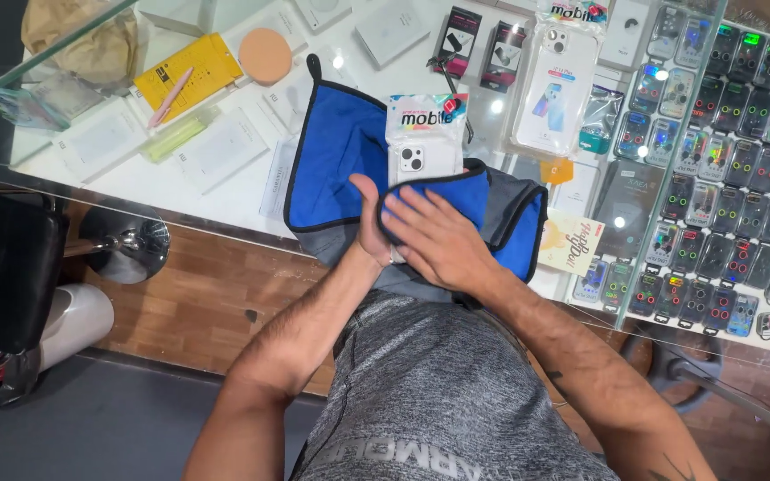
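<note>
Glass counter (225, 191), smooth and glossy, with flat white boxes, a yellow pad (187, 71) and a round peach sponge (266, 55) beneath it on the left; rows of phone covers (741, 80) fill the right. Your left hand (372, 230) clasps the packaged phone case (423, 141) from the side. Your right hand (434, 236) presses a fold of the soft blue cloth (340, 156) over its near end.
</note>
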